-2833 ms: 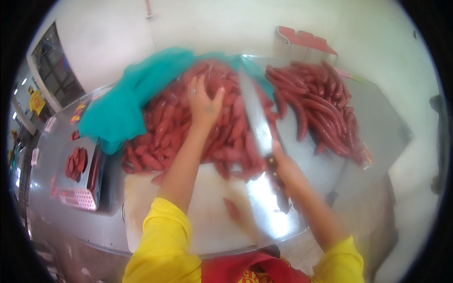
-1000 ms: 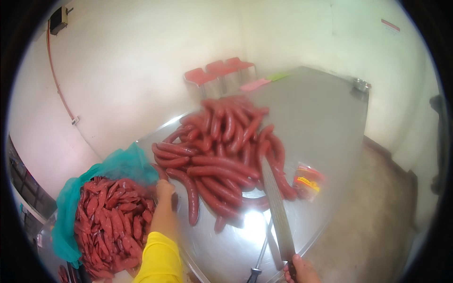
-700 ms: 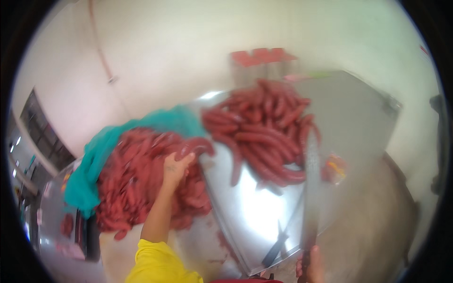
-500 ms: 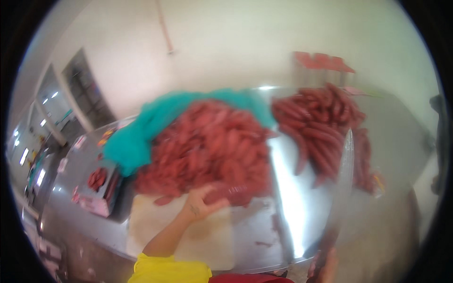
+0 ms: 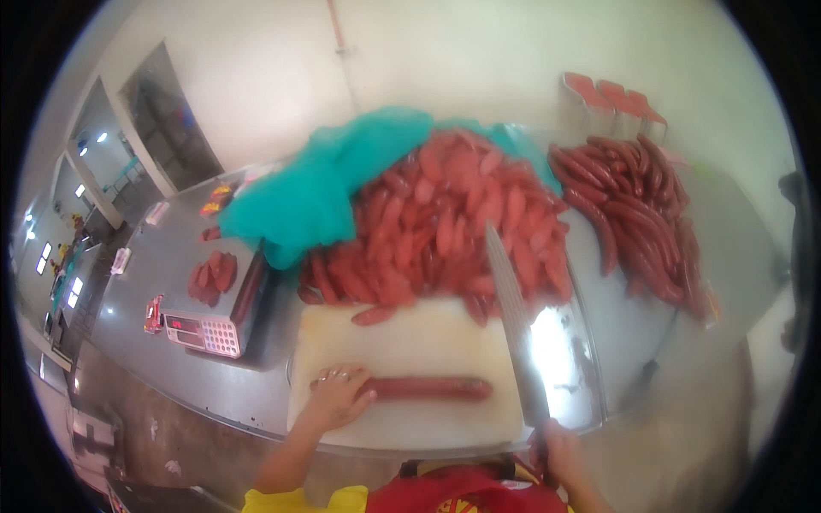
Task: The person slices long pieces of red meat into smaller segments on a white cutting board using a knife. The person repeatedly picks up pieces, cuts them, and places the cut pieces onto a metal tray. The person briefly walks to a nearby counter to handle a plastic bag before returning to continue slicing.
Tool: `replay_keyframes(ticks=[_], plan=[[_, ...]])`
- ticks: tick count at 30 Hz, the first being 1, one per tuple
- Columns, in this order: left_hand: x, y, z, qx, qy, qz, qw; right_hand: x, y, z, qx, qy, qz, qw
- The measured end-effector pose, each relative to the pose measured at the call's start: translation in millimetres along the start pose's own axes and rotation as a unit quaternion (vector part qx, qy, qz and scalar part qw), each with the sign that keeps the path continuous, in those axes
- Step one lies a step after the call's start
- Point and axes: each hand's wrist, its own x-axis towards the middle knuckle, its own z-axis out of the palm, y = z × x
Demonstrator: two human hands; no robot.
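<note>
1. In the head view, one long sausage (image 5: 432,388) lies flat across a pale cutting board (image 5: 410,427), near the edge closest to the person.
2. The left hand (image 5: 340,396) is on the left end of this sausage. The fingers go over the far side and the thumb sits on the near side, so it is holding on.
3. The right hand (image 5: 556,449) is wrapped around the handle of a big knife (image 5: 513,312). The blade points up and away, to the right of the sausage and apart from it.
4. Behind the board is a big heap of cut red pieces (image 5: 462,222). One loose slice (image 5: 374,315) lies on the board's far edge.
5. A green cloth (image 5: 299,201) bunches up along the back and left of the heap.
6. On the left, a scale (image 5: 201,329) has a few red chunks (image 5: 212,275) on top.
7. On the right, many whole sausages (image 5: 637,214) lie in a pile on the shiny metal table.
</note>
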Motion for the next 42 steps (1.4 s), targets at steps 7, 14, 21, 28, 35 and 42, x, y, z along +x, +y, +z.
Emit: replay_keyframes(ticks=[7, 14, 21, 28, 35, 42], plan=[[36.6, 76.9, 47.3, -0.105, 0.134, 0.038, 0.985, 11.2, 2.9, -19.3, -0.203, -0.003, -0.052, 0.978], [59.5, 106.8, 62.1, -0.074, 0.179, 0.063, 0.979, 29.3, 0.3, -63.4, -0.47, -0.024, -0.104, 0.876], [42.8, 114.2, 78.5, -0.045, 0.265, 0.079, 0.96, 19.2, -39.5, -121.1, -0.618, -0.085, -0.126, 0.771], [36.6, 119.5, 92.2, -0.04, 0.287, 0.049, 0.956, 67.0, -34.2, -99.0, -0.604, -0.158, -0.112, 0.773], [34.6, 121.8, 91.8, -0.06, 0.31, 0.039, 0.948, 128.5, 7.1, -8.3, -0.463, -0.187, -0.263, 0.825], [36.4, 120.4, 91.8, -0.077, 0.302, 0.031, 0.95, 21.7, -17.4, -117.4, -0.547, -0.173, -0.142, 0.807]])
